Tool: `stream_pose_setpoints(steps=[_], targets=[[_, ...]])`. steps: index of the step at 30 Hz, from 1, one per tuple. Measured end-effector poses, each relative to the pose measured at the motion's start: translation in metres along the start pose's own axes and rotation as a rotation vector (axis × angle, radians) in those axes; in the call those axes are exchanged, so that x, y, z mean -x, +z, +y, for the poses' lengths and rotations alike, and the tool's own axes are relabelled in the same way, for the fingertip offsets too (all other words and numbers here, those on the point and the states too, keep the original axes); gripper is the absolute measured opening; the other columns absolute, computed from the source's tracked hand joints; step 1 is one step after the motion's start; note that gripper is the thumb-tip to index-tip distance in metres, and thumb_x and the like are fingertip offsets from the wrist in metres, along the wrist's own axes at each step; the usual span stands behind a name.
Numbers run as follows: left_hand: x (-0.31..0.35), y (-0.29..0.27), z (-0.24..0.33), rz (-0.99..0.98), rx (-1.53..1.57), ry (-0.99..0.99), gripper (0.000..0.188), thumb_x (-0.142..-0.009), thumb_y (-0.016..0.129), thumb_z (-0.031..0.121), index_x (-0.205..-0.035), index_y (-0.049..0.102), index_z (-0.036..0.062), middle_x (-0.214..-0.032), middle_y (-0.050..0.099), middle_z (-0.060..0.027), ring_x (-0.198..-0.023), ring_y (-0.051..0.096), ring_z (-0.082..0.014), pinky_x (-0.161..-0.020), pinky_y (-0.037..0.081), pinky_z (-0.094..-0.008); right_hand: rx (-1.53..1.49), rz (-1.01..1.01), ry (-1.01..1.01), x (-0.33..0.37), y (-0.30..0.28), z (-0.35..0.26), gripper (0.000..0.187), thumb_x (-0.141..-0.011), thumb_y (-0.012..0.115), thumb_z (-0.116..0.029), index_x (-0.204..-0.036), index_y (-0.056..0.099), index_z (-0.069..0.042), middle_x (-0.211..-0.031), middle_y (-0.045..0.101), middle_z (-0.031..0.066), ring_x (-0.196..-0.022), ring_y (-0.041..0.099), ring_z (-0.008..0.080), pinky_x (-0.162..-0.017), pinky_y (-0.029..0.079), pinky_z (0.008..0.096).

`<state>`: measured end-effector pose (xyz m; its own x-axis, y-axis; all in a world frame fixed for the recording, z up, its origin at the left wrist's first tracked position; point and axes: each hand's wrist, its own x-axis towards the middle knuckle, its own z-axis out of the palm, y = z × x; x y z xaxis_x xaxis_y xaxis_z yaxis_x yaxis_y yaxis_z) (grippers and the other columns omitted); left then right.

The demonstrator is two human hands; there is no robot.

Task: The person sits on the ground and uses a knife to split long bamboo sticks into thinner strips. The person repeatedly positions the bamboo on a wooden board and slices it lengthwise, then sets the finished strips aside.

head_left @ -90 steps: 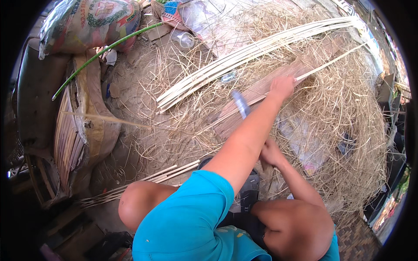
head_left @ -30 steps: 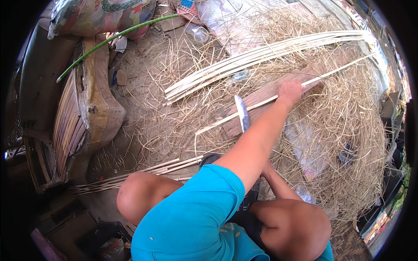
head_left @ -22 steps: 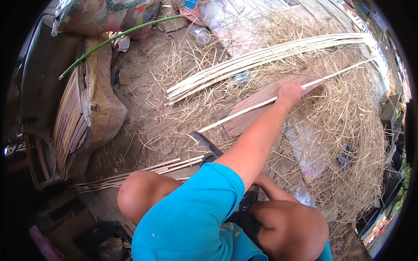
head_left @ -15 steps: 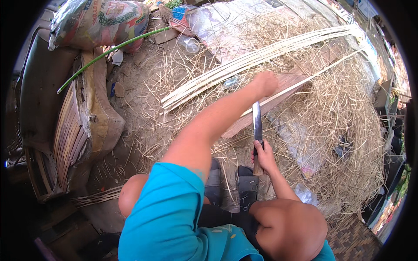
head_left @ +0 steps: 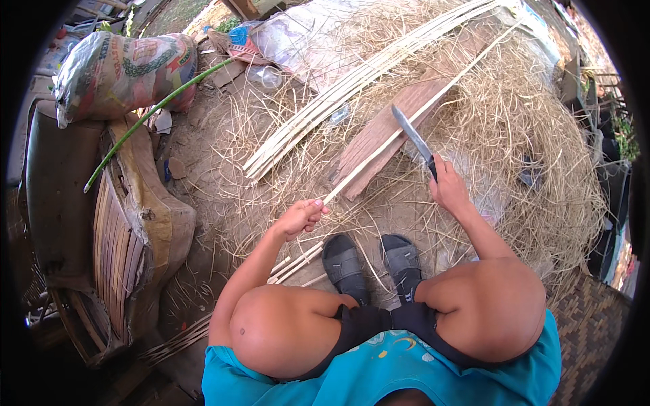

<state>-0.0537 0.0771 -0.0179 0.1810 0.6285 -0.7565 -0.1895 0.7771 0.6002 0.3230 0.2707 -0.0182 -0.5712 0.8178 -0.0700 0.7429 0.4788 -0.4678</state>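
Observation:
Pinched in my left hand (head_left: 300,218) is the near end of a long, thin pale strip (head_left: 379,150), which looks like split bamboo. From there it slants up to the right across a brown wooden board (head_left: 372,135) on the ground. My right hand (head_left: 449,184) is wrapped round the dark handle of a knife (head_left: 413,132). Its blade points up and left over the board, beside or against the strip; I cannot tell if they touch. Just left of the board lies a bundle of similar pale strips (head_left: 352,84).
Curly shavings (head_left: 528,155) cover the ground on the right. A green stalk (head_left: 152,111) leans across a stuffed sack (head_left: 128,74) and a worn wooden seat (head_left: 152,203) at left. More strips (head_left: 298,260) lie by my sandalled feet (head_left: 345,264). A woven mat (head_left: 589,331) is at lower right.
My left hand has drawn back from far over the board to the strip's near end. The knife has swung from upright to tilted left, and my right hand has moved up and right.

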Motion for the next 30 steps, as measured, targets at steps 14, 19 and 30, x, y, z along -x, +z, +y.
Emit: stream_pose_setpoints(steps=[14,19,30], targets=[[0.019,0.028,0.001,-0.009,0.136,-0.010,0.030,-0.108,0.053,0.034,-0.088,0.055,0.0121,-0.061,0.035,0.0096,-0.049,0.026,-0.0033,-0.044,0.023,-0.0218,0.036,0.026,0.277,-0.023,-0.071,0.046,0.037,-0.105,0.049,-0.041,-0.131,0.052,-0.016,-0.096,0.069,0.0238,-0.074,0.069,0.0440,-0.064,0.055,0.0549],[0.013,0.046,0.000,0.300,-0.255,0.282,0.035,-0.108,0.051,0.032,-0.085,0.061,0.0073,-0.065,0.049,0.0039,-0.056,0.039,-0.0059,-0.052,0.033,-0.0256,-0.022,0.026,-0.001,0.007,-0.035,-0.020,0.034,-0.105,0.049,-0.040,-0.126,0.055,-0.014,-0.088,0.070,0.0218,-0.076,0.069,0.0430,-0.068,0.055,0.0557],[0.051,0.073,-0.003,0.578,-0.986,0.448,0.039,-0.105,0.050,0.038,-0.094,0.063,0.0024,-0.072,0.067,-0.0217,-0.066,0.066,-0.0408,-0.065,0.050,-0.0522,0.075,-0.184,-0.185,0.032,-0.057,-0.021,0.047,-0.103,0.051,-0.044,-0.140,0.051,-0.015,-0.100,0.068,0.0231,-0.092,0.070,0.0406,-0.080,0.056,0.0532]])
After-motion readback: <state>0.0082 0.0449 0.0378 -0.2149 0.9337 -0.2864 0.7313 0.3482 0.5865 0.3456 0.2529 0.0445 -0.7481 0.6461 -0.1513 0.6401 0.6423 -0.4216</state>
